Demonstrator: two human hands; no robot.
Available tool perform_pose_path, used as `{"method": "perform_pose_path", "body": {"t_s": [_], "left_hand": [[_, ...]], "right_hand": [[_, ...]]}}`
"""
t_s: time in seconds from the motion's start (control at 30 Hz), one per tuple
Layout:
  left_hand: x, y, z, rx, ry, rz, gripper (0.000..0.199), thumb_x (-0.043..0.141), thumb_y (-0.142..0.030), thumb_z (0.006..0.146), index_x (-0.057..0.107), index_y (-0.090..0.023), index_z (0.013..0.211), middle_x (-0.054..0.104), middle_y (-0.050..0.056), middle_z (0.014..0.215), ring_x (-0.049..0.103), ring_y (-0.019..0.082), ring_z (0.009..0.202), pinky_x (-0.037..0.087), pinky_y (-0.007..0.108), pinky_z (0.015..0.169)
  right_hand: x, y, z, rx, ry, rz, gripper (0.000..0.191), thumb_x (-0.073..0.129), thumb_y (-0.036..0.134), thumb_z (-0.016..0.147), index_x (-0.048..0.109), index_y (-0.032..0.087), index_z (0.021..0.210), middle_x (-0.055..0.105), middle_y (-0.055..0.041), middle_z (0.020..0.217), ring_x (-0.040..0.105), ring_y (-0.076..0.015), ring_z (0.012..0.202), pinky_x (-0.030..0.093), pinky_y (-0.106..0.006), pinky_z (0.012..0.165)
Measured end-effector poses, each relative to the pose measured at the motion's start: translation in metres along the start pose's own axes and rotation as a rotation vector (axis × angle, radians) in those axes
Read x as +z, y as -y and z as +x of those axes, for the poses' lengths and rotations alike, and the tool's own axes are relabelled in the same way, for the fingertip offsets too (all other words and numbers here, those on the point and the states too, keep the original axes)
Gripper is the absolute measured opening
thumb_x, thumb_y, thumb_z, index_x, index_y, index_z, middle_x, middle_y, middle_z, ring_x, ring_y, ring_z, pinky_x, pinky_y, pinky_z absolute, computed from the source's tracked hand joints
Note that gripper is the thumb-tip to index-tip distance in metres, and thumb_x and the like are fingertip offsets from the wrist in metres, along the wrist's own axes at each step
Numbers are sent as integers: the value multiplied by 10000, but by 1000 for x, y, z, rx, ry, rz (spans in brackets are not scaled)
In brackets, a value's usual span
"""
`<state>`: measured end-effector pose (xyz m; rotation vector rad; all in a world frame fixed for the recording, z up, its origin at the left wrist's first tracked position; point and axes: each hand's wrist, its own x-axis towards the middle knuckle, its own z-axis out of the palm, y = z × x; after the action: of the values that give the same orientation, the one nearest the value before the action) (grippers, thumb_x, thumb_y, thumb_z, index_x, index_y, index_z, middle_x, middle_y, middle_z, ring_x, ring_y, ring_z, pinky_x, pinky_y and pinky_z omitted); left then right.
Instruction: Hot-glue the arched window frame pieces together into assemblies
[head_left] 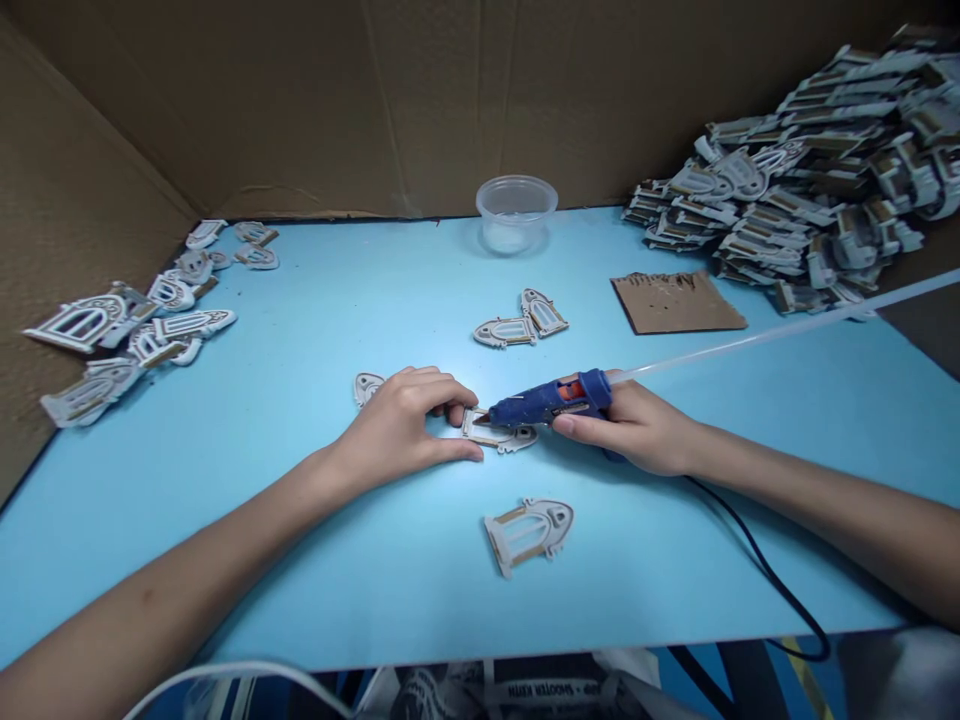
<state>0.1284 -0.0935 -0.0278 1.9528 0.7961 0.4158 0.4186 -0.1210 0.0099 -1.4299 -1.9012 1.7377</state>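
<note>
In my right hand [645, 428] is a blue hot glue gun [551, 398], a long clear glue stick [787, 328] reaching out of its back to the right. Its tip points left and meets a small white arched window frame [511, 437] with brown strips along its edges. My left hand [409, 420] grips the left end of that frame between thumb and fingers. Partly behind the left hand lies another white arched piece [367, 387]. A similar arched frame [529, 533] rests nearer the table's front edge.
Two arched frames [520, 322] lie beyond the glue gun. At the back stands a clear plastic cup [516, 215]. A cardboard scrap [679, 303] is right of it, before a tall pile of frames [795, 180]. More frames [169, 325] lie left. Cardboard walls [450, 100] enclose the table.
</note>
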Motion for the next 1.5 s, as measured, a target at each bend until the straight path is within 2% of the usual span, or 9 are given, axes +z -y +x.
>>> {"method": "perform_pose_path", "body": {"t_s": [0.6,0.73,0.87,0.97,1.03,1.17,1.27,1.4,1.5], "left_hand": [[-1,-1,2,3,-4,-5,395,909,-390,776,701,-154,1014,703,-5,834,664,149,805,478,294,795],[2,0,2,-24,13,-4,383,898,-414,786,708,-164,1005,710,-2,840,666,157,809,482,307,803],[3,-3,0,-15,-43,7,411,896,-447,775,726,-169,1027,732,16,849,673,179,813,498,331,792],[-14,-2,-1,50,-126,2,281,790,-308,851,721,-163,1081,758,46,939,679,190,875,525,343,818],[-37,3,-2,74,-133,34,160,617,-147,851,714,-168,976,746,55,947,664,195,902,523,348,849],[-86,24,-6,-71,155,135,379,498,-94,731,725,-192,1018,693,78,1137,648,229,1054,511,363,932],[-101,33,-8,-182,358,153,366,600,-188,799,733,-232,1137,635,84,1259,643,243,1124,523,363,958],[-82,28,-5,-196,382,44,325,748,-419,884,750,-212,1134,677,86,1154,662,215,1023,528,325,885],[-55,18,0,-166,252,-25,390,769,-465,893,758,-193,1172,684,95,1118,661,211,991,515,327,843]], "right_hand": [[2,-4,-1,-15,-34,-53,392,602,509,959,617,168,766,502,0,635,424,-128,584,343,-259,540],[7,-3,-3,38,-41,170,438,638,590,932,662,170,812,553,-22,667,484,-146,603,377,-260,526],[13,0,-5,-67,-128,448,504,631,694,903,707,196,892,649,-68,802,613,-210,764,502,-318,674],[13,0,-6,-116,-71,325,465,627,651,928,714,195,898,654,-84,853,615,-223,812,503,-334,718],[12,-2,-5,-144,-77,187,439,612,600,954,704,180,867,656,-100,900,607,-228,846,492,-346,745],[8,-12,-5,-44,-312,22,394,609,550,970,702,185,857,624,-77,831,580,-222,801,448,-331,677],[5,-18,-5,94,-465,31,414,613,593,962,705,204,851,543,-32,681,500,-184,624,380,-310,559],[5,-16,-4,-17,-542,84,377,642,559,952,715,201,861,625,-62,886,583,-191,718,452,-329,638],[6,-11,-4,-97,-359,96,362,643,530,951,714,187,857,654,-65,850,616,-203,746,471,-323,657]]}}
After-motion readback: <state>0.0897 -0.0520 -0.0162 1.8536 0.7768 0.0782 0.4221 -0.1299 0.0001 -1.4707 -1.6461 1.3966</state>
